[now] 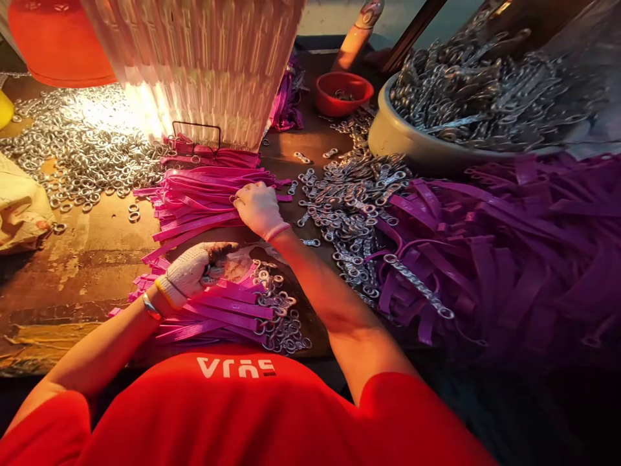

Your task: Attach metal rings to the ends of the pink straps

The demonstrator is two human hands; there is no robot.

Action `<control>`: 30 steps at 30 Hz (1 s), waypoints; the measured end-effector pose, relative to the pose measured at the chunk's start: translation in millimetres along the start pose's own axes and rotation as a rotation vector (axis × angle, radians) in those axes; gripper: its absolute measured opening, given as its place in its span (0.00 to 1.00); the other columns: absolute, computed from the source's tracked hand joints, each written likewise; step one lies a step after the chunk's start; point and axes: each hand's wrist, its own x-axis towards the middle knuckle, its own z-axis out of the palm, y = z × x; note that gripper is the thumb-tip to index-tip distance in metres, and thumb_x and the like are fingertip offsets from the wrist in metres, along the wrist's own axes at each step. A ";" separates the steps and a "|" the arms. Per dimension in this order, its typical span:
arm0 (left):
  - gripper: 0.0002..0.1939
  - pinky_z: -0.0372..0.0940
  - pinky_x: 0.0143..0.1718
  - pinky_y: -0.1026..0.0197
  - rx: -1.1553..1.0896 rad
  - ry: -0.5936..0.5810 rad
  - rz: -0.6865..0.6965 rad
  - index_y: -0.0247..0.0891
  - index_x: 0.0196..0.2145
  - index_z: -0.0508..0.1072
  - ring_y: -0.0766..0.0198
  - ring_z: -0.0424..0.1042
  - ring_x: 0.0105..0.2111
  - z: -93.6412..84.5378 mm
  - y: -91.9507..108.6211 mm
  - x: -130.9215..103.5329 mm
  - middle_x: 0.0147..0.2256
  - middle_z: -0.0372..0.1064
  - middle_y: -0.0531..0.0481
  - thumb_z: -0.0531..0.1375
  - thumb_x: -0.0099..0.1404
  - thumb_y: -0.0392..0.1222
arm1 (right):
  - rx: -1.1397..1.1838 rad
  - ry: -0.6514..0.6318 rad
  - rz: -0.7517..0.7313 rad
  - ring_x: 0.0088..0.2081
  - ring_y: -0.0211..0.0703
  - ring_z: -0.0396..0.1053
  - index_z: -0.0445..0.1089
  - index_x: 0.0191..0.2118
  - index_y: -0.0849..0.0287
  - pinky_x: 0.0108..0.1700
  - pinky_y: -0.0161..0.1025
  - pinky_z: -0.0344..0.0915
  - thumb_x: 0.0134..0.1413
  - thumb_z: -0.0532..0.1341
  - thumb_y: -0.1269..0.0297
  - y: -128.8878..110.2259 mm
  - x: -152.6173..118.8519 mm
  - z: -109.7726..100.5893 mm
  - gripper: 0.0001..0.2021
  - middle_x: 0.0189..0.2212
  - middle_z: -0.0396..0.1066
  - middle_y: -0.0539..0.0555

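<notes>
My right hand [258, 208] is closed at the right end of a bundle of pink straps [198, 194], its fingertips on the straps; what it pinches is too small to tell. My left hand [194, 272], in a whitish glove with dark, dirty fingertips, curls just above a lower pile of pink straps [228, 310]. Its fingers are bent together, and anything between them is hidden. Metal rings [286, 323] hang at the right ends of the lower straps. Small metal links [339, 207] lie to the right of my right forearm.
Loose metal rings [97, 142] cover the back left under a bright light. A ribbed translucent panel [198, 65] stands behind the straps. At the back are a red bowl [343, 94] and a large tub [412, 139] of metal pieces. Purple straps [514, 252] are heaped at the right.
</notes>
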 end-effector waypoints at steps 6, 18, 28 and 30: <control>0.18 0.63 0.15 0.74 -0.187 0.114 0.132 0.29 0.47 0.76 0.69 0.72 0.21 -26.0 4.7 -17.2 0.32 0.76 0.41 0.51 0.65 0.24 | -0.161 0.133 -0.242 0.45 0.55 0.62 0.72 0.44 0.62 0.43 0.49 0.54 0.71 0.49 0.66 -13.8 -75.3 -24.1 0.14 0.47 0.73 0.62; 0.12 0.47 0.09 0.75 -0.391 -0.043 0.154 0.31 0.35 0.72 0.75 0.56 0.13 -41.9 7.4 6.9 0.26 0.73 0.46 0.52 0.74 0.36 | -0.257 0.015 -0.627 0.37 0.51 0.61 0.76 0.41 0.64 0.36 0.46 0.51 0.61 0.61 0.71 -43.6 -203.9 -72.8 0.07 0.43 0.74 0.63; 0.08 0.44 0.10 0.75 -0.107 0.031 0.299 0.29 0.40 0.75 0.78 0.51 0.12 -50.8 33.2 -20.4 0.25 0.73 0.48 0.56 0.67 0.28 | 0.603 -0.356 -0.713 0.44 0.42 0.71 0.76 0.39 0.58 0.44 0.38 0.64 0.68 0.59 0.64 -58.8 -202.3 -77.0 0.09 0.45 0.75 0.55; 0.05 0.44 0.10 0.75 0.049 0.037 0.366 0.29 0.38 0.76 0.78 0.51 0.12 -47.7 30.0 -29.1 0.24 0.72 0.48 0.60 0.64 0.30 | 0.833 -0.311 -0.631 0.50 0.41 0.71 0.76 0.45 0.56 0.50 0.37 0.66 0.69 0.58 0.64 -61.2 -192.9 -73.5 0.09 0.49 0.75 0.56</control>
